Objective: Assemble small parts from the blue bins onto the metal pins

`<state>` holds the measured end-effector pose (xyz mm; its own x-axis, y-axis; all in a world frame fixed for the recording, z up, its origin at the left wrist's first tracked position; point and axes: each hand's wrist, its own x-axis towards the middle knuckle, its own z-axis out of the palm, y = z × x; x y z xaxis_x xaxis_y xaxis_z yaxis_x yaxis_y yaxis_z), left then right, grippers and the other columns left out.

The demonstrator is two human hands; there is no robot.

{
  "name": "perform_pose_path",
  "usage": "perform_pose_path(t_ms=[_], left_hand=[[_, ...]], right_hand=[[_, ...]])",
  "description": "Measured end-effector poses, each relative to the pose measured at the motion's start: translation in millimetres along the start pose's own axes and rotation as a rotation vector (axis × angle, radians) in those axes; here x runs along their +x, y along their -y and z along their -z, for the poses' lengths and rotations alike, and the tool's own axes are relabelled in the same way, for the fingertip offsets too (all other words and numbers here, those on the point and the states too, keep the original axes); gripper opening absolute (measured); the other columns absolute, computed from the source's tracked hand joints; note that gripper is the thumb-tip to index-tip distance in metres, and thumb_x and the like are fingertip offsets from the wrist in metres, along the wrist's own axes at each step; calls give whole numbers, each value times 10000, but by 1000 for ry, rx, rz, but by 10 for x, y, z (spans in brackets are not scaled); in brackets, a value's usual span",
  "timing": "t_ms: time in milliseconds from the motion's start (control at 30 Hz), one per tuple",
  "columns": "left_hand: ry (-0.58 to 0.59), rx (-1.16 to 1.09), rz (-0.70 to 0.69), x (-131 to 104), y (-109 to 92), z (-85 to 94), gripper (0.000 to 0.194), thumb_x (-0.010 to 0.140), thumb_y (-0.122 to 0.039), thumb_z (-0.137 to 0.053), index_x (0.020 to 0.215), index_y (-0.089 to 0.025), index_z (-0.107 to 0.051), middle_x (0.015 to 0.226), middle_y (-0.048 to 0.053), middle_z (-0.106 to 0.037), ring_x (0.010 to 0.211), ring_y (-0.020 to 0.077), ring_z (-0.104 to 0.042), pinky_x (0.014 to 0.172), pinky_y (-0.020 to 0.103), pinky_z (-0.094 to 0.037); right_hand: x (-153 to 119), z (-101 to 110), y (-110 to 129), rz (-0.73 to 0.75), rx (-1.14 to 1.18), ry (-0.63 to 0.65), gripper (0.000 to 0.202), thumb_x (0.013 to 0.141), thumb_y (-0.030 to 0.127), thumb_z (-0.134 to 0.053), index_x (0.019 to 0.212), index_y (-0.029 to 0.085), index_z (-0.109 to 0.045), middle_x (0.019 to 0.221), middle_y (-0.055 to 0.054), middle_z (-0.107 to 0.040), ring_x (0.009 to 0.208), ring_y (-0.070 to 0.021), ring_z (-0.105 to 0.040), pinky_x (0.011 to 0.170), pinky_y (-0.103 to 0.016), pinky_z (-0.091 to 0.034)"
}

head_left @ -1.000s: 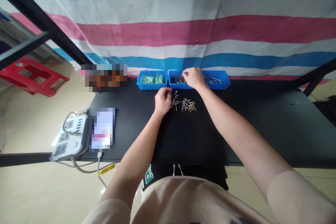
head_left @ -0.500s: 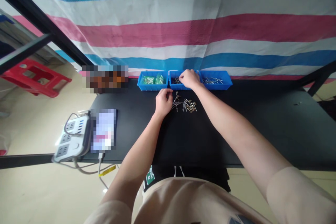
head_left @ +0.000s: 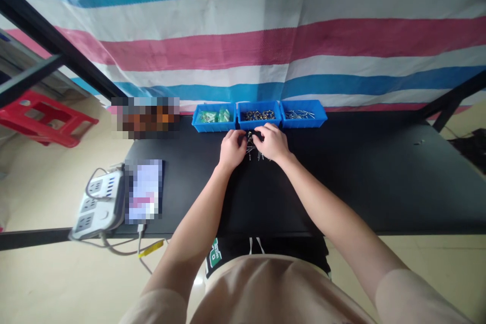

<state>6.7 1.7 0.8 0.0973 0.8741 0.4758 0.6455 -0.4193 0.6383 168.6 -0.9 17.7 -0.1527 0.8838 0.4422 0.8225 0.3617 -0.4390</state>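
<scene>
back from the middle bin (head_left: 246,125), the right hand (head_left: 270,143) nears slim silvery pins (head_left: 249,150), grip too hidden to tell.

Right hand (head_left: 272,143) withdrawn from the middle blue bin (head_left: 260,124) to the bin's near side, its fingertips now close to those of the left hand (head_left: 233,149); the small dark and brass-coloured parts (head_left: 260,115) inside are exposed, whereas the metal pins (head_left: 260,156) are largely hidden by the right hand

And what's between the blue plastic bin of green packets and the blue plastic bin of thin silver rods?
In the head view, a third blue plastic bin, holding small brass-coloured metal pieces, sits there.
</scene>
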Motion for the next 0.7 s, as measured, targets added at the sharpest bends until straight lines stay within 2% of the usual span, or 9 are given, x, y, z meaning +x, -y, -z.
perform_pose_path(t_ms=[200,333,533,700], left_hand=[[139,195,-92,-44,20,-40,202,816,-192,-580,993,-168,-675,941,99,-629,861,223,-614,815,358,-512],[201,248,-97,-48,47,-71,199,820,-189,-568,972,-152,-691,922,112,-620,873,239,-608,834,385,-509],[216,229,-138,-49,54,-93,165,829,-190,-560,904,-168,-704,872,90,-628,856,221,-605,824,362,-506],[233,207,-95,-53,15,-82,155,833,-209,-564,873,-172,-709,862,77,-639,843,205,-610,814,336,-502]], right_hand=[[-132,-112,-75,-13,-119,59,321,858,393,-604,1083,182,-691,1013,-136,-624,953,-291,-547,845,-415,-480],[-137,-145,-91,-15,-111,82,281,892,393,-566,1033,197,-710,985,-122,-629,942,-273,-546,833,-390,-476],[-136,-157,-101,-2,-105,134,267,932,376,-516,967,213,-724,961,-97,-656,908,-248,-567,774,-352,-466],[-139,-133,-83,7,-100,148,293,964,356,-463,925,214,-716,926,-84,-662,885,-219,-571,728,-314,-440]])
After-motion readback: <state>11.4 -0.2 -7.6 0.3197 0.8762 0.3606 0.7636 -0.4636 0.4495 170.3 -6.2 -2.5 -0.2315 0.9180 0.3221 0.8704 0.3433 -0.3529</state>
